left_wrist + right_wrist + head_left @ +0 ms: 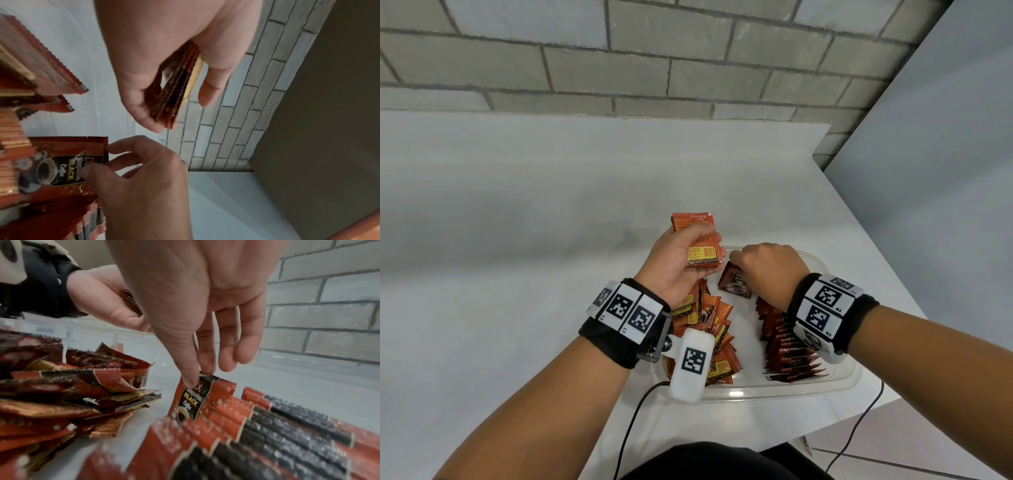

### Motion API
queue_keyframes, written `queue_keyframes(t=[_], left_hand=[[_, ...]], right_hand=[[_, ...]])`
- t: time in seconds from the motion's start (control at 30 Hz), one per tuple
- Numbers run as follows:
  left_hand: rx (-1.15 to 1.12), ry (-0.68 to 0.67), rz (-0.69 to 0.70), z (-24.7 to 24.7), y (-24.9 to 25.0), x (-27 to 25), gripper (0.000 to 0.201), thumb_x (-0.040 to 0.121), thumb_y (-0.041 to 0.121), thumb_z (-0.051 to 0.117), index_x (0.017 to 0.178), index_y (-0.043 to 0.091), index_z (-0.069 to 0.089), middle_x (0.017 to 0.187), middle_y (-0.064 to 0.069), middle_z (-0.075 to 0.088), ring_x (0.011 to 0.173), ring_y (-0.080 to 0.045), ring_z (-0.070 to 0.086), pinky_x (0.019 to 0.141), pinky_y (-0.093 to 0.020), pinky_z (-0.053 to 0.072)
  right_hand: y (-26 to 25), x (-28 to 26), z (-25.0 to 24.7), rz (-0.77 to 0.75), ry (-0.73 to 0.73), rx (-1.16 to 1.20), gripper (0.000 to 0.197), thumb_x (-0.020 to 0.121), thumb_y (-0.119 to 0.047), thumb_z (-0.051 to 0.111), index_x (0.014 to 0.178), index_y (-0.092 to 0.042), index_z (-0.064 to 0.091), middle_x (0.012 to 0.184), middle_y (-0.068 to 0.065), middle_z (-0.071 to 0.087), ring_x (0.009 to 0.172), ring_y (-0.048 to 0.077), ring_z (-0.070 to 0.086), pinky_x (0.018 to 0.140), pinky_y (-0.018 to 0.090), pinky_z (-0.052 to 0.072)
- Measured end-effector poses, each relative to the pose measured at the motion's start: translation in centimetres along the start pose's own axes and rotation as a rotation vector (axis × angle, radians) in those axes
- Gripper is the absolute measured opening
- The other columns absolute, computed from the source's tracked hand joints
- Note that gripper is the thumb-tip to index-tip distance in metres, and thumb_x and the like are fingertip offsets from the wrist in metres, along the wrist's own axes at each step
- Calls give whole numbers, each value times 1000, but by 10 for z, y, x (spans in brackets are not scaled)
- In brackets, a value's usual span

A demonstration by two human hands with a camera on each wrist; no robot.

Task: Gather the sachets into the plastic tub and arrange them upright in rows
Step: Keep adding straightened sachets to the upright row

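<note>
Sachets lie in a loose pile (717,329) on the tub's (756,389) left side. Left hand (681,263) grips a stack (697,240) above it. Right hand (767,270) pinches one sachet (734,279) by its top edge, standing tall, right at the far end of the neat row (791,346).

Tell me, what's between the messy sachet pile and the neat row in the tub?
Only bare tub floor lies between the pile and the row, clearest in the head view.
</note>
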State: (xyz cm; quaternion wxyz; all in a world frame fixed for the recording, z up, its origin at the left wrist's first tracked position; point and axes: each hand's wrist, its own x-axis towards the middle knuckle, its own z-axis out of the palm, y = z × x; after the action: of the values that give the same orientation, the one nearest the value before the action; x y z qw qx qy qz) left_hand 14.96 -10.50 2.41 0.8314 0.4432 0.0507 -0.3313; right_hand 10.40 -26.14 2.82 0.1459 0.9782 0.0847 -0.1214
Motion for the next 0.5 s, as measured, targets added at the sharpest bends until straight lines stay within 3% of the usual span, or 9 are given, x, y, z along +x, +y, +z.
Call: queue_keyframes(t=[0.1,0.2,0.3,0.37,0.43,0.5], left_hand=[[-38,4,-31,0,1,-1,16,92,18,55,103,6,57,86,-12,63,68,-22,65,65,-34,56],[-93,12,-79,1,2,-2,25,94,19,51,113,3,53,89,-18,63,67,-27,67,64,-38,58],[-85,-14,-94,2,2,-4,20,94,12,50,113,6,56,96,-19,64,75,-29,69,66,-41,60],[-22,-47,-92,4,1,-5,21,93,8,53,112,9,60,100,-17,67,84,-29,68,69,-42,60],[57,-110,-94,7,-1,-6,24,90,8,57,114,12,61,101,-15,69,88,-29,69,71,-42,60],[134,-183,-101,12,-3,-8,32,84,10,63,115,13,62,101,-13,70,88,-28,69,70,-40,60]], right_hand=[[4,-2,-1,25,42,40,15,93,-10,48,106,-15,55,91,1,60,78,23,59,56,30,39],[13,-8,-4,88,77,179,21,93,-15,50,112,-18,58,99,1,65,85,23,61,66,31,47],[26,-19,-13,196,178,519,15,91,-24,59,105,-22,64,93,-5,68,75,12,59,70,27,47],[32,-28,-20,283,280,795,9,89,-27,64,97,-24,66,86,-9,67,69,4,59,65,19,46],[32,-37,-29,316,296,1031,11,89,-31,64,99,-26,67,85,-10,67,70,6,63,59,13,45],[27,-44,-33,271,242,1182,18,88,-34,64,105,-28,64,87,-9,68,72,10,67,65,17,49]])
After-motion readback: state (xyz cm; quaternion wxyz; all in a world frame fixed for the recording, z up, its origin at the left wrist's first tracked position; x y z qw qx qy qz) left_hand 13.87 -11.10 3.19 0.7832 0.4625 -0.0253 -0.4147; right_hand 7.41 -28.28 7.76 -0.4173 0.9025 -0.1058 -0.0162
